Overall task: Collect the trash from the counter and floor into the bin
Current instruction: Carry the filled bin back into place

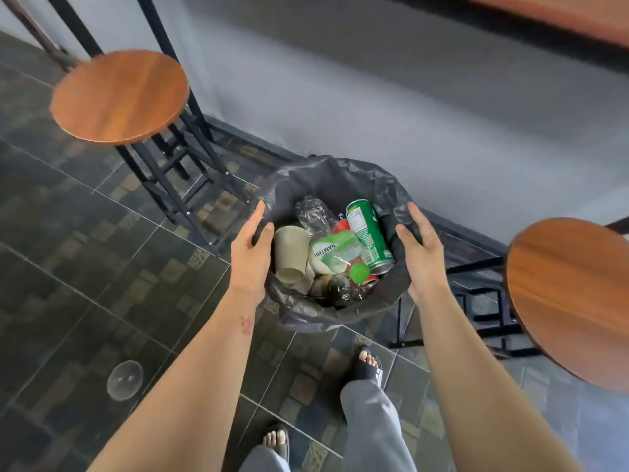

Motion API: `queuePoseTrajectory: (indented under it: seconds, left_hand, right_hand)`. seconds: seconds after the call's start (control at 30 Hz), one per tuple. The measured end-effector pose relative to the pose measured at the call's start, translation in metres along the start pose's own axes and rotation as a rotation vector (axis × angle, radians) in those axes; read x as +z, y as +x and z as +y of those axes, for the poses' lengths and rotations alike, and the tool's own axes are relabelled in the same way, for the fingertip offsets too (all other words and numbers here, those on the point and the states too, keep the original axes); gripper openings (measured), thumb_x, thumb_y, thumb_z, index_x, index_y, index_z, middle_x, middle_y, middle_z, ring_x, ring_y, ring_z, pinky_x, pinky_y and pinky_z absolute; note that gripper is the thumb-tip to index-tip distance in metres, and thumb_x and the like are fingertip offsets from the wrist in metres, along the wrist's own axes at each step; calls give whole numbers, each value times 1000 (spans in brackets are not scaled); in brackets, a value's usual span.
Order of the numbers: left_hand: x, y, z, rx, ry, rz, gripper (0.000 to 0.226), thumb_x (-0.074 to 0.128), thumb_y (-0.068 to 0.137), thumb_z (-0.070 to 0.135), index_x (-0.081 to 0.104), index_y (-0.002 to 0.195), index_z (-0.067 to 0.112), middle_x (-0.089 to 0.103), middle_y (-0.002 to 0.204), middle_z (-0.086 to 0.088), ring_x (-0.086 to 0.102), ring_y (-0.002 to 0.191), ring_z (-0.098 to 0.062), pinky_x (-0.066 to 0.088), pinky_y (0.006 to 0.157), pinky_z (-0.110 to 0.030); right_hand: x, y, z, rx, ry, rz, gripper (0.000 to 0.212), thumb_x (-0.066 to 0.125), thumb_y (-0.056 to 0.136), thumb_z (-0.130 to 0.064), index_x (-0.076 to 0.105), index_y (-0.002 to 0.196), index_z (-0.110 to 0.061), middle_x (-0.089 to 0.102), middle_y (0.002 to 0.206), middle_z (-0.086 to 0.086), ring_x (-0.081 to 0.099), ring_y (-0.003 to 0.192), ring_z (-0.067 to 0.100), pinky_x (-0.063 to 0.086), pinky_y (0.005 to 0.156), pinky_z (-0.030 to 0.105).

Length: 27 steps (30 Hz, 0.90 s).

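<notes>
A round bin lined with a black bag (pixel 326 180) stands on the tiled floor against the grey wall. Inside lie a green can (pixel 369 235), a beige paper cup (pixel 289 253), a crumpled clear plastic bottle (pixel 313 214), a bottle with a green label and green cap (pixel 337 252) and other scraps. My left hand (pixel 250 253) grips the bin's left rim, thumb inside the bag. My right hand (pixel 422 247) holds the right rim the same way. A clear plastic dome lid (pixel 125 379) lies on the floor at the lower left.
Two round wooden stools on black metal frames flank the bin, one stool (pixel 119 97) at the upper left, the other stool (pixel 571 298) at the right. A wooden counter edge (pixel 561 18) runs along the top right. My sandalled feet (pixel 367 364) stand just below the bin.
</notes>
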<state>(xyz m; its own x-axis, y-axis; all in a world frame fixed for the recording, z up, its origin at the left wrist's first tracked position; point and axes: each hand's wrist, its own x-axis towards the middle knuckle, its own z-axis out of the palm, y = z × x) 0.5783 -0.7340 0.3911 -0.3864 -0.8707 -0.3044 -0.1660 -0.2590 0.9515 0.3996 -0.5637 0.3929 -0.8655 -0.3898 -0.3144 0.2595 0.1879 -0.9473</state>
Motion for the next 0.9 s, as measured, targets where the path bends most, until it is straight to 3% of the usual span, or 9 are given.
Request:
queuePoseTrajectory:
  seconds: [0.17,0.33,0.57,0.8,0.9]
  left_hand:
    - [-22,-61,27,14,33,-98,46,56,100,14,54,142,33,50,138,21,45,126,6,37,81,3]
    - [-33,-119,36,38,91,-208,47,56,100,16,52,143,36,48,143,18,43,128,3,33,102,-13]
    - [-9,-200,20,-4,138,-311,49,57,100,18,51,143,40,47,146,17,43,133,-3,34,97,-15]
    - [61,-295,-6,7,218,-405,49,57,100,21,48,145,40,43,152,13,38,138,-7,32,107,-25]
    - [97,-339,-17,-9,226,-438,49,58,100,22,49,144,41,44,151,13,41,137,-8,33,110,-27]
  right_hand:
    - [-28,-85,-15,-25,58,90,44,60,96,-15,58,127,-46,50,143,-17,43,133,4,37,108,26]
    - [-65,-159,-14,-24,87,174,44,60,95,-16,60,121,-51,53,139,-20,46,131,1,36,113,32]
    - [-139,-225,11,-3,113,291,43,59,95,-14,60,130,-40,57,135,-19,49,128,3,36,113,34]
    - [-257,-275,42,25,158,367,42,58,95,-13,60,131,-35,61,131,-13,56,122,8,47,102,30]
    - [-313,-290,50,9,179,404,42,57,96,-9,60,131,-31,62,131,-11,57,119,6,51,87,15]
